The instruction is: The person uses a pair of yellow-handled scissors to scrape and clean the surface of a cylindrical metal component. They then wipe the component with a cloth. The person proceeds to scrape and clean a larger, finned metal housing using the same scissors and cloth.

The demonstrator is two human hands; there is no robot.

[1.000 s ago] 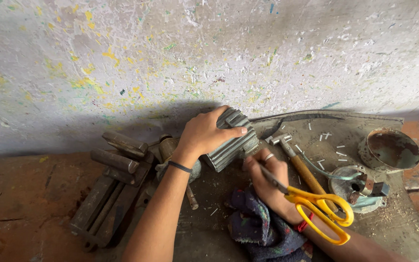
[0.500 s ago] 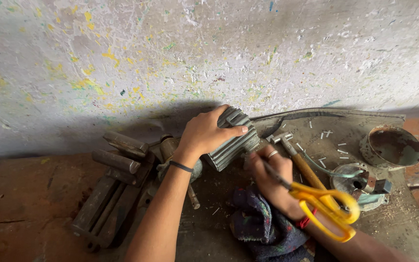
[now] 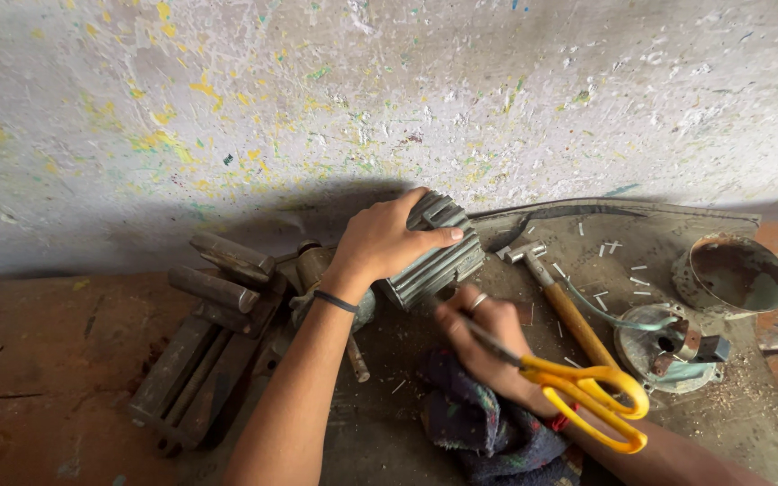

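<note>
Nearest, the right hand (image 3: 488, 346) pinches yellow-handled scissors (image 3: 578, 391) over a dark rag (image 3: 479, 423) (blades hidden, probably working at the part's underside). Beyond, the left hand (image 3: 380, 243) clasps the ribbed motor housing (image 3: 438, 256) on the counter (image 3: 47, 360); steadying it matters next.

Two hands: left hand (image 3: 380, 243), right hand (image 3: 488, 346). One scissors (image 3: 587, 396), one hammer (image 3: 556, 292), one finned motor housing (image 3: 438, 256), one rag (image 3: 479, 423).

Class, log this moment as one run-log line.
left hand: grips ribbed metal housing | right hand: holds yellow-handled scissors | nearby: hammer, dark cloth
</note>
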